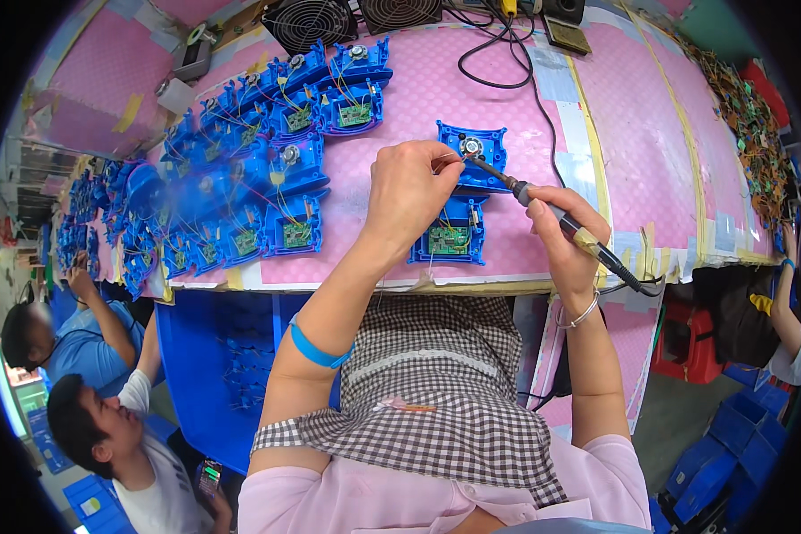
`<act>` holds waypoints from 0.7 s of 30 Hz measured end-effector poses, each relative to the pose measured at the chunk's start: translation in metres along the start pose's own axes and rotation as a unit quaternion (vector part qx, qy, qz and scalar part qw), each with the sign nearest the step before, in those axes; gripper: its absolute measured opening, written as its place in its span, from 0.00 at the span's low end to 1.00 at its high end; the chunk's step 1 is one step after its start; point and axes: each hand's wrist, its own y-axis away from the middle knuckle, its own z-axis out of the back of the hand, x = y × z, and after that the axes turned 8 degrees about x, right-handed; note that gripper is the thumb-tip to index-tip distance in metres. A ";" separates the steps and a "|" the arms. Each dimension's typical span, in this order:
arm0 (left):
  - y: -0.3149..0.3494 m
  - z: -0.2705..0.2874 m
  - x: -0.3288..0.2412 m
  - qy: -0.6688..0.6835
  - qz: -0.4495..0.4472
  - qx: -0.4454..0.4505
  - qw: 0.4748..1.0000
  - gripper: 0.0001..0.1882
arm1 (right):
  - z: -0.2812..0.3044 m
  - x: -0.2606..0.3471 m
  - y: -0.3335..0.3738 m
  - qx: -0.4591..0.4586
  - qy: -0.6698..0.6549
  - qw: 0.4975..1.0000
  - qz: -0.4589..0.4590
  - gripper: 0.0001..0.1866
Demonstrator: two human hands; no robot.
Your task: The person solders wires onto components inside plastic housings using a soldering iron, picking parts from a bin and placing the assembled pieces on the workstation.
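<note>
A blue plastic housing half (pixel 494 142) with a round speaker (pixel 472 146) lies in front of me. Just below it, a second blue half holds a green circuit board (pixel 448 240), with thin wires running between them. My right hand (pixel 565 227) grips a soldering iron (pixel 521 190) like a pen, its tip at the speaker. My left hand (pixel 405 191) pinches a thin wire beside that tip; a pale strand trails below the hand past the board. Whether it is solder or a lead I cannot tell.
Rows of similar blue housings (pixel 294 233) fill the table's left. Two fans (pixel 310 25) and an iron stand (pixel 565 34) sit at the back. Wired parts (pixel 743 133) heap at the far right. A blue bin (pixel 209 356) stands below the edge. Other people (pixel 142 463) are at left and right.
</note>
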 end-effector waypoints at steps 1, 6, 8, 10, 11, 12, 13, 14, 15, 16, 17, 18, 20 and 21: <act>0.000 0.000 -0.001 -0.005 0.007 0.004 1.000 0.08 | 0.000 0.000 0.000 0.001 0.003 1.000 0.002 0.07; 0.000 0.000 0.000 -0.007 0.005 0.005 1.000 0.08 | 0.006 0.002 0.005 -0.010 0.003 1.000 0.012 0.07; -0.001 -0.001 0.001 -0.007 -0.001 0.006 1.000 0.08 | 0.009 0.003 0.008 -0.016 0.004 1.000 0.012 0.07; -0.001 0.000 0.000 -0.003 0.000 0.007 1.000 0.08 | 0.012 0.004 0.011 -0.028 0.004 1.000 -0.002 0.07; -0.001 0.000 0.001 0.002 0.002 0.006 1.000 0.08 | 0.012 0.004 0.012 -0.027 0.004 1.000 -0.001 0.07; -0.001 0.000 0.001 0.002 0.003 0.006 1.000 0.08 | 0.012 0.004 0.014 -0.046 -0.003 0.999 -0.004 0.08; -0.001 0.000 0.002 -0.002 0.001 0.005 1.000 0.08 | 0.011 0.004 0.015 -0.065 -0.011 0.998 -0.006 0.09; -0.002 0.000 0.001 -0.006 -0.002 0.006 1.000 0.08 | 0.012 0.001 0.017 -0.065 -0.010 0.998 -0.006 0.09; -0.002 0.000 0.001 -0.005 -0.003 0.005 1.000 0.08 | 0.012 -0.004 0.019 -0.088 -0.015 0.996 0.008 0.09; -0.003 0.000 0.000 -0.003 -0.006 0.008 1.000 0.08 | 0.014 -0.006 0.020 -0.111 -0.019 0.993 0.021 0.10; -0.003 0.000 0.001 -0.003 -0.006 0.010 1.000 0.08 | 0.014 -0.005 0.021 -0.109 -0.020 0.994 0.022 0.10; -0.003 0.000 0.002 -0.003 -0.006 0.008 1.000 0.08 | 0.015 -0.003 0.023 -0.109 -0.019 0.994 0.014 0.10; -0.003 0.000 0.003 0.000 0.000 0.009 1.000 0.08 | 0.017 -0.002 0.026 -0.108 -0.018 0.994 0.008 0.10; -0.003 0.000 0.004 0.000 0.000 0.006 1.000 0.08 | 0.018 -0.002 0.028 -0.103 -0.020 0.994 0.010 0.11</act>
